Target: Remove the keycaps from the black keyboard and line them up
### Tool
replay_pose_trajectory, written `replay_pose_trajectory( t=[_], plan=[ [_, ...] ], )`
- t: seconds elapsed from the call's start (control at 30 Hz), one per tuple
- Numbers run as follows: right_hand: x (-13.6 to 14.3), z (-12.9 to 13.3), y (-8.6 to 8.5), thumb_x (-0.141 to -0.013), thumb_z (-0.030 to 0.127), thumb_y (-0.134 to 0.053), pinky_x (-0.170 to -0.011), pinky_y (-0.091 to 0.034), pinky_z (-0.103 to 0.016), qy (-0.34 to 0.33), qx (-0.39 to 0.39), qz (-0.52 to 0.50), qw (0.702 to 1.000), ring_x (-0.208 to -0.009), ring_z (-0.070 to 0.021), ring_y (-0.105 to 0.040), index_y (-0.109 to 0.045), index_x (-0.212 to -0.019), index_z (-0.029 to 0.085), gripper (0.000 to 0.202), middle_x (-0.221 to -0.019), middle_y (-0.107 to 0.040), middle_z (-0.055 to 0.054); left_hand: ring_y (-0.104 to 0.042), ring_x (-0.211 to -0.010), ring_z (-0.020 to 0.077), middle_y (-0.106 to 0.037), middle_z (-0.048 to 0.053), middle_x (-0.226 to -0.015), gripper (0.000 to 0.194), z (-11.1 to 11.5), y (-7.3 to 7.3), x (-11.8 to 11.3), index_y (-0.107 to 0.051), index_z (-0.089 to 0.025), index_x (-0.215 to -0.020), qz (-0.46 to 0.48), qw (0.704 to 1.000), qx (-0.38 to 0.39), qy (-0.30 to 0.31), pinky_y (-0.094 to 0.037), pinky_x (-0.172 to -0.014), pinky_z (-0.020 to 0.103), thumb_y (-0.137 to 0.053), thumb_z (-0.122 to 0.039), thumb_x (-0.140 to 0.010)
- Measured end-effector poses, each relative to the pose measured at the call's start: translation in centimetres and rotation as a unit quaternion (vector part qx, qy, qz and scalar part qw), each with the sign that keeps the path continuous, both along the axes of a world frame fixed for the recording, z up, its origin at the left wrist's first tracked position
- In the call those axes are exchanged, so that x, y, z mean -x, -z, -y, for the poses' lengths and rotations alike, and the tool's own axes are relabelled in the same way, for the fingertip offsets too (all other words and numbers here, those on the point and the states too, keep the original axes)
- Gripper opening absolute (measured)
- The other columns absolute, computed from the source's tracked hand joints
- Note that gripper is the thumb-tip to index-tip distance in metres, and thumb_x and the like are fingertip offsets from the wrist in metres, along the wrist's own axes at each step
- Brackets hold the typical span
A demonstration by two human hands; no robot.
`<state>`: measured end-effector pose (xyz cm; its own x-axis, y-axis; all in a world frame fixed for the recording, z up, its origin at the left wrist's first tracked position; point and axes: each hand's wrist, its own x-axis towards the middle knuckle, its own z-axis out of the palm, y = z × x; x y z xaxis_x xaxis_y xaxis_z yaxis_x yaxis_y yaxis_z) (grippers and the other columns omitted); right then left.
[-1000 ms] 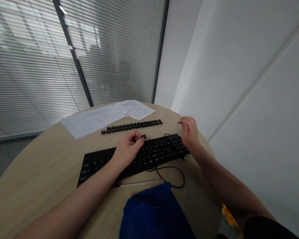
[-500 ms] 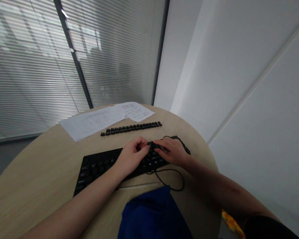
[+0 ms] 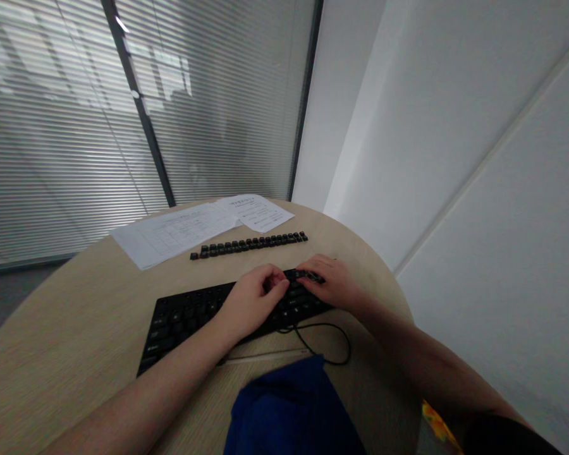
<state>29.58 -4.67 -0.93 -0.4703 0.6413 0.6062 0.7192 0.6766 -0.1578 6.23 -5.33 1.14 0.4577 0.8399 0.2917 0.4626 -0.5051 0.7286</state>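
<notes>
A black keyboard [image 3: 171,319] lies at a slant on the round wooden table. My left hand [image 3: 258,294] rests over its middle, fingers curled and thumb close to the index finger; whatever may be between them is hidden. Over the keyboard's right end, my right hand [image 3: 332,282] has its fingers bent and closed around a small dark, partly shiny object that I cannot identify. The two hands' fingertips are close together, a small gap apart. Beyond the keyboard, loose black keycaps [image 3: 249,245] stand lined up in rows.
Printed paper sheets [image 3: 171,234] lie at the table's far side. A black cable [image 3: 346,344] loops in front of the keyboard, beside a thin pale strip [image 3: 265,357]. Blue cloth [image 3: 289,404] is at the near edge. Blinds [image 3: 227,114] and a white wall [image 3: 455,126] stand behind the table.
My right hand has shifted slightly right and up, away from my left fingertips. My left hand has barely moved. The keycaps and papers look the same.
</notes>
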Motion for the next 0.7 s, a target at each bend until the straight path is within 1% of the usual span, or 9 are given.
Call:
replay_pose_trajectory(
  t=[0.03, 0.07, 0.13, 0.2, 0.27, 0.37, 0.47, 0.57, 0.7],
  plan=[
    [-0.9, -0.7, -0.2, -0.093, 0.032, -0.062, -0.081, -0.050, -0.030, 0.021, 0.029, 0.000, 0.999, -0.092, -0.0189, -0.067, -0.071, -0.108, 0.023, 0.019, -0.098, -0.074, -0.005, -0.060, -0.081, 0.0213, -0.065, 0.004, -0.084, 0.021, -0.1, -0.1, 0.2, -0.064, -0.019, -0.091, -0.044, 0.998, -0.044, -0.011, -0.048, -0.076, 0.035, -0.053, -0.036, -0.089],
    [-1.9, -1.6, -0.2, -0.092, 0.030, -0.062, -0.082, -0.049, -0.031, 0.055, 0.048, -0.009, 0.997, -0.090, -0.0188, -0.066, -0.071, -0.109, 0.022, 0.021, -0.098, -0.073, -0.005, -0.061, -0.087, 0.0234, -0.067, 0.007, -0.091, 0.020, -0.1, -0.2, 0.4, -0.065, -0.018, -0.095, -0.090, 0.992, -0.087, -0.019, -0.048, -0.082, 0.038, -0.054, -0.033, -0.089],
    [-4.2, -4.0, 0.0, -0.088, 0.030, -0.065, -0.079, -0.048, -0.031, 0.119, 0.089, -0.004, 0.989, -0.082, -0.0190, -0.064, -0.072, -0.107, 0.021, 0.022, -0.090, -0.072, -0.004, -0.061, -0.100, 0.0275, -0.068, 0.011, -0.104, 0.022, -0.2, -0.1, 0.7, -0.067, -0.016, -0.103, -0.177, 0.972, -0.150, -0.031, -0.047, -0.092, 0.043, -0.056, -0.029, -0.088],
    [-6.4, -6.9, 0.6, -0.085, 0.031, -0.067, -0.078, -0.046, -0.031, 0.177, 0.137, 0.003, 0.975, -0.080, -0.0193, -0.063, -0.074, -0.105, 0.021, 0.023, -0.085, -0.071, -0.003, -0.059, -0.109, 0.0302, -0.067, 0.013, -0.114, 0.029, -0.2, 0.3, 0.9, -0.066, -0.016, -0.112, -0.240, 0.956, -0.167, -0.038, -0.045, -0.098, 0.046, -0.057, -0.030, -0.089],
    [-8.1, -9.8, 1.5, -0.083, 0.030, -0.069, -0.075, -0.045, -0.030, 0.219, 0.198, -0.011, 0.955, -0.078, -0.0184, -0.062, -0.076, -0.105, 0.021, 0.025, -0.085, -0.072, -0.004, -0.057, -0.117, 0.0318, -0.065, 0.014, -0.124, 0.038, -0.2, 0.9, 1.0, -0.064, -0.016, -0.122, -0.277, 0.946, -0.160, -0.040, -0.043, -0.103, 0.048, -0.058, -0.035, -0.091],
    [-9.4, -13.6, 2.7, -0.081, 0.029, -0.069, -0.069, -0.045, -0.028, 0.229, 0.222, -0.022, 0.947, -0.072, -0.0168, -0.060, -0.078, -0.104, 0.018, 0.027, -0.080, -0.071, -0.004, -0.054, -0.126, 0.0331, -0.060, 0.015, -0.136, 0.047, -0.2, 1.7, 1.0, -0.059, -0.016, -0.133, -0.308, 0.940, -0.142, -0.045, -0.040, -0.108, 0.050, -0.055, -0.040, -0.093],
    [-9.8, -16.5, 3.5, -0.082, 0.031, -0.066, -0.063, -0.044, -0.026, 0.217, 0.241, -0.034, 0.945, -0.066, -0.0151, -0.059, -0.078, -0.108, 0.017, 0.031, -0.075, -0.070, -0.002, -0.052, -0.130, 0.0328, -0.058, 0.016, -0.140, 0.051, -0.4, 2.1, 1.1, -0.055, -0.015, -0.139, -0.320, 0.938, -0.125, -0.047, -0.038, -0.110, 0.050, -0.050, -0.043, -0.096],
    [-9.9, -18.4, 4.0, -0.082, 0.033, -0.067, -0.064, -0.044, -0.026, 0.193, 0.250, -0.036, 0.948, -0.066, -0.0144, -0.058, -0.078, -0.109, 0.020, 0.032, -0.073, -0.070, 0.000, -0.051, -0.131, 0.0325, -0.056, 0.015, -0.143, 0.053, -0.4, 2.2, 1.1, -0.054, -0.017, -0.141, -0.324, 0.938, -0.116, -0.048, -0.037, -0.111, 0.051, -0.048, -0.045, -0.096],
    [-10.4, -19.5, 4.5, -0.082, 0.034, -0.068, -0.066, -0.044, -0.027, 0.171, 0.254, -0.030, 0.951, -0.069, -0.0155, -0.058, -0.078, -0.110, 0.021, 0.033, -0.072, -0.069, 0.000, -0.051, -0.131, 0.0321, -0.056, 0.014, -0.144, 0.053, -0.5, 2.2, 1.1, -0.054, -0.018, -0.141, -0.322, 0.939, -0.109, -0.047, -0.037, -0.111, 0.051, -0.048, -0.044, -0.096]
  ],
)
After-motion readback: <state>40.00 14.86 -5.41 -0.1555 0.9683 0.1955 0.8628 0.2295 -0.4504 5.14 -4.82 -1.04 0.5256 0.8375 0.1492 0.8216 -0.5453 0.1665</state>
